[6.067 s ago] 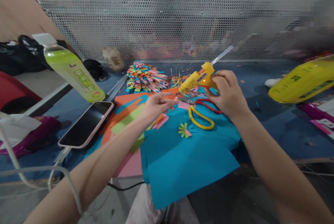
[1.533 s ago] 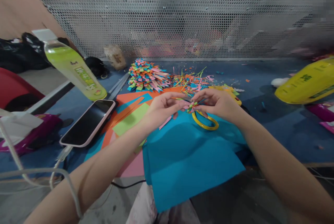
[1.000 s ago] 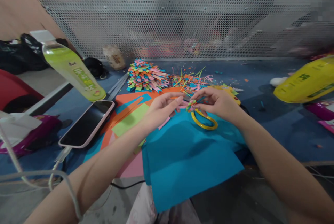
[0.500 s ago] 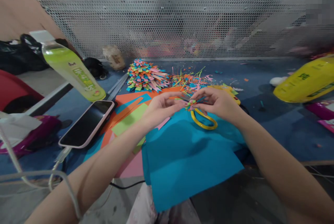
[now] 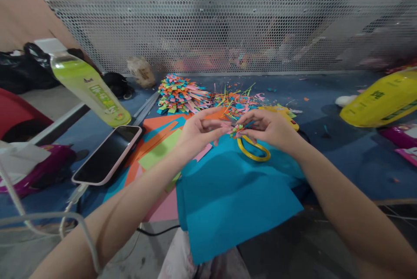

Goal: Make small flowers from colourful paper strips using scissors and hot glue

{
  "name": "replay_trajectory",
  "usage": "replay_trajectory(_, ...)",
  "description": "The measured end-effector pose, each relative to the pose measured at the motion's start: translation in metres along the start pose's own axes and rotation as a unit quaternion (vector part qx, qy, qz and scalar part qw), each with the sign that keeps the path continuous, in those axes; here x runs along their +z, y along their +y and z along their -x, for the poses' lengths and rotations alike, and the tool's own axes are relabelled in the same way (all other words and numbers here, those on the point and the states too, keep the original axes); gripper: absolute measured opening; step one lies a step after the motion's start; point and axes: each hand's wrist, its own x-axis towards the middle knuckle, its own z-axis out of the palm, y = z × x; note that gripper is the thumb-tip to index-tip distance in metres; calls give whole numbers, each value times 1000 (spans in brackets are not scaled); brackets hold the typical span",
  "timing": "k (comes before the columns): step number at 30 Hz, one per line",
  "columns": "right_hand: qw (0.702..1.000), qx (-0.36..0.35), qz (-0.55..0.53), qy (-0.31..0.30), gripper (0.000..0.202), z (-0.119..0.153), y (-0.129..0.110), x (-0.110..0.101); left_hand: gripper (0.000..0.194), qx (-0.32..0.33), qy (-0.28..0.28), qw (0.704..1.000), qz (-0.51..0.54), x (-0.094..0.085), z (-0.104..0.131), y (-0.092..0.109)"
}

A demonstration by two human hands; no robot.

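Between my hands, above the blue paper (image 5: 237, 196), is a small cluster of folded paper strips (image 5: 236, 130) in green, pink, orange and blue. My left hand (image 5: 202, 131) pinches its left side with thumb and fingertips. From the other side my right hand (image 5: 272, 129) grips it, fingers curled and thumb underneath. The fingers hide much of the cluster. Just below my right hand lie scissors with a yellow handle loop (image 5: 254, 149); their blades are mostly covered. Beyond my hands stands a cone-shaped pile of folded paper pieces (image 5: 182, 94), beside loose paper scraps (image 5: 234, 101).
To the left are a phone (image 5: 107, 155) on a cable, a green drink bottle (image 5: 89, 83) and a tissue pack (image 5: 42, 166). Orange and green paper sheets (image 5: 159, 149) lie under my left arm. A yellow bottle (image 5: 381, 99) lies right. A perforated metal panel (image 5: 208, 18) closes the back.
My left fingers have spread and lifted slightly, while the thumb stays at the cluster. The small cluster has turned a little between my fingertips. My right hand is nearly still.
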Motion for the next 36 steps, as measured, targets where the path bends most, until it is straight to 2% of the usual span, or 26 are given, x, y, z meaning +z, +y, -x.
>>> replay_trajectory(3,1000,-3,-6,5,22,0,0,-1,73,3,-8,1000,16,0,0,-1)
replay_trajectory(9,1000,1,-11,11,23,-1,2,-1,58,1,-11,1000,-10,-1,0,-7)
replay_trajectory(15,1000,8,-17,3,20,0,-2,1,61,8,0,1000,-9,2,1,-5)
replay_trajectory(26,999,9,-31,-2,23,1,-4,2,52,16,2,999,-43,2,1,-7)
replay_trajectory(36,999,10,-33,-3,21,1,-6,1,53,2,-25,999,-32,2,2,-4)
